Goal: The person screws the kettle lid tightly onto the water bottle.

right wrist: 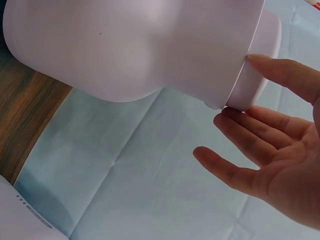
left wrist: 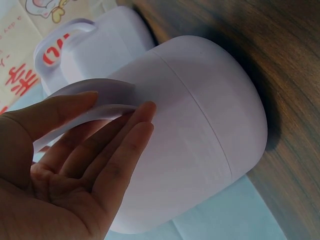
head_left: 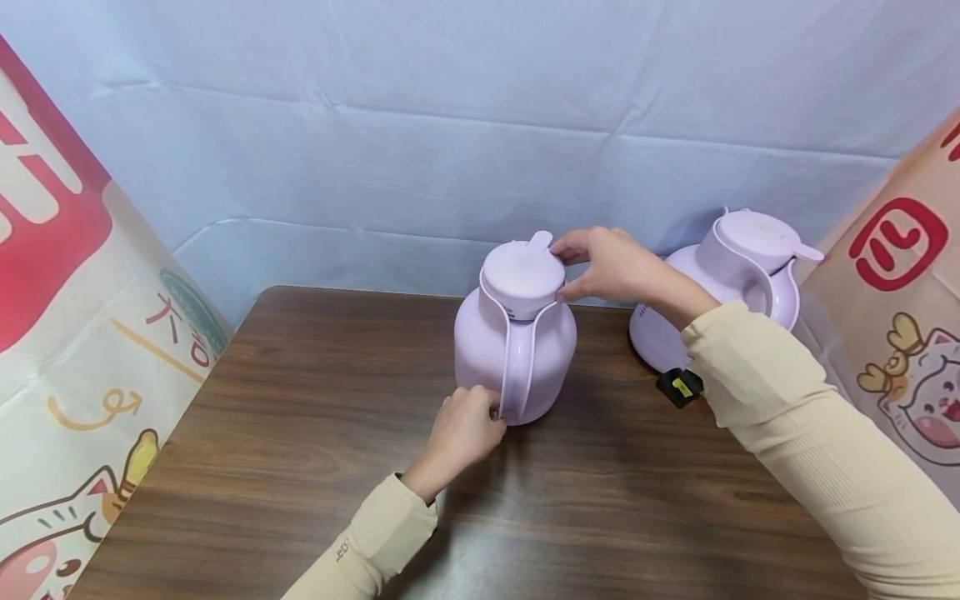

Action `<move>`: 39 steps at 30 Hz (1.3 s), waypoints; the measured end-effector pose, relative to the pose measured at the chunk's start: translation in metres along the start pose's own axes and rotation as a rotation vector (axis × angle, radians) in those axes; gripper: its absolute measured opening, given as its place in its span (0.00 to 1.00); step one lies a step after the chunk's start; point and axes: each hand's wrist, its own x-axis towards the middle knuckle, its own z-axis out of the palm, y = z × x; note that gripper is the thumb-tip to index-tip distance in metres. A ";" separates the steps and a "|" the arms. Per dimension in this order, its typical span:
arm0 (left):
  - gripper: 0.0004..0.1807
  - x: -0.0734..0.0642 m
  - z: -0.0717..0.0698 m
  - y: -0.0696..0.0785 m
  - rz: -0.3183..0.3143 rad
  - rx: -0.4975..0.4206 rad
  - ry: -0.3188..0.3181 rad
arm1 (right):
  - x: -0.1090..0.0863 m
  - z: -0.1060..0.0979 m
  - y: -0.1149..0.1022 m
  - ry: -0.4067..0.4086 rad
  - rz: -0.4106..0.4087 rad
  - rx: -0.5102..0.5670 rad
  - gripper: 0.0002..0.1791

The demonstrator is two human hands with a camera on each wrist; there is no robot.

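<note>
A lilac thermos jug (head_left: 480, 346) stands upright on the wooden table, its handle (head_left: 516, 367) facing me. My left hand (head_left: 468, 425) holds the low part of that handle, with the thumb on one side and fingers on the other in the left wrist view. At the top, the thumb and fingertips of my right hand (head_left: 615, 267) grip the edge of the round lid (right wrist: 252, 87), beside its raised tab (head_left: 540, 241). The lid sits on the jug's neck. Behind my right forearm stands a second lilac jug (head_left: 652, 337), partly hidden by the sleeve.
A small black tag with a yellow mark (head_left: 680, 387) shows by the second jug's base. The brown table (head_left: 315, 433) meets a pale blue cloth backdrop (head_left: 375, 167) at the back. Printed sheets (head_left: 45, 383) with cartoon figures hang at both sides.
</note>
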 end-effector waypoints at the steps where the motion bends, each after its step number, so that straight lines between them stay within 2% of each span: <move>1: 0.19 0.000 0.000 0.000 -0.003 -0.001 -0.001 | 0.000 0.000 0.000 0.005 -0.002 -0.001 0.29; 14: 0.19 0.001 -0.001 0.000 -0.003 -0.003 -0.009 | -0.003 0.000 -0.003 0.049 -0.005 -0.027 0.25; 28: 0.19 0.001 0.000 0.000 -0.001 -0.011 -0.010 | -0.002 0.001 0.000 0.018 -0.025 -0.002 0.27; 39: 0.19 0.001 -0.001 0.000 0.005 -0.004 -0.006 | -0.005 0.003 0.000 0.051 -0.027 -0.002 0.25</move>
